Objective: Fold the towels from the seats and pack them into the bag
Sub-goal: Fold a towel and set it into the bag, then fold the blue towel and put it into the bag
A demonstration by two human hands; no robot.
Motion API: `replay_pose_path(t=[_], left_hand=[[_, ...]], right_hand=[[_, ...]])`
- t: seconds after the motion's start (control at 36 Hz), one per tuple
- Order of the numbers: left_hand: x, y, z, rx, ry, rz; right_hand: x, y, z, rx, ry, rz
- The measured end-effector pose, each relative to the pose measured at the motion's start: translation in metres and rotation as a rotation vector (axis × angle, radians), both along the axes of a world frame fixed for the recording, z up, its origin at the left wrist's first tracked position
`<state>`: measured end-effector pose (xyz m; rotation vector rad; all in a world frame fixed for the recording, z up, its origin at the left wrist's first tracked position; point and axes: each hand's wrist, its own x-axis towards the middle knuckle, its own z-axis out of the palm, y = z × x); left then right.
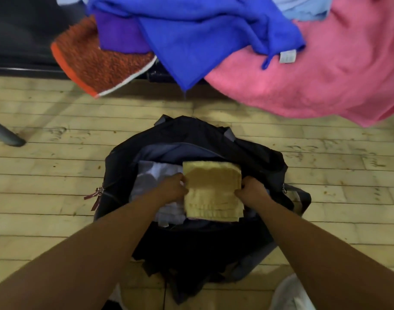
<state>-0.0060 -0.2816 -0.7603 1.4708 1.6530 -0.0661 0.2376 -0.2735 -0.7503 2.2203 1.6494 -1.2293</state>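
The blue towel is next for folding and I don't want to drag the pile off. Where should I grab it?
Likely by its pointed corner hanging over the seat edge, reached from the front. The blue towel lies on top of the pink towel and purple towel, and that corner dangles free of both, so fingers can pinch it and lift upward.

pink towel (325, 86): cut off right | pale towel (152, 173): partly under yellow towel (211, 189)

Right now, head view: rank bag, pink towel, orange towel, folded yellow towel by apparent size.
1. bag and pink towel: too close to rank; pink is cropped and farther.
2. orange towel, partly covered.
3. folded yellow towel.
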Motion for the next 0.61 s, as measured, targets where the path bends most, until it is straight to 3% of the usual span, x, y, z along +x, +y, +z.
replay_pose_path(t=[0.14, 0.22, 0.31, 0.44, 0.53, 0.61], left_hand=[[-0.011, 0.04, 0.094, 0.056, -0.044, -0.238], [-0.008, 0.058, 0.153, 0.133, -0.092, -0.308], [-0.001, 0.07, 0.219, 0.226, -0.11, -0.336], [-0.001, 0.092, 0.318, 0.661, -0.088, -0.224], [-0.008, 0.11, 0.341, 0.892, 0.004, -0.09], [-0.018, 0.127, 0.348, 0.952, 0.079, -0.033]], right_hand=[[-0.01, 0.043, 0.092, -0.146, 0.076, 0.183], [-0.024, 0.059, 0.152, -0.087, 0.139, 0.293], [-0.035, 0.072, 0.215, 0.083, 0.174, 0.406], [-0.039, 0.096, 0.316, 0.36, 0.32, 0.389], [-0.038, 0.115, 0.343, 0.537, 0.331, 0.28], [-0.039, 0.135, 0.349, 0.69, 0.222, 0.24]])
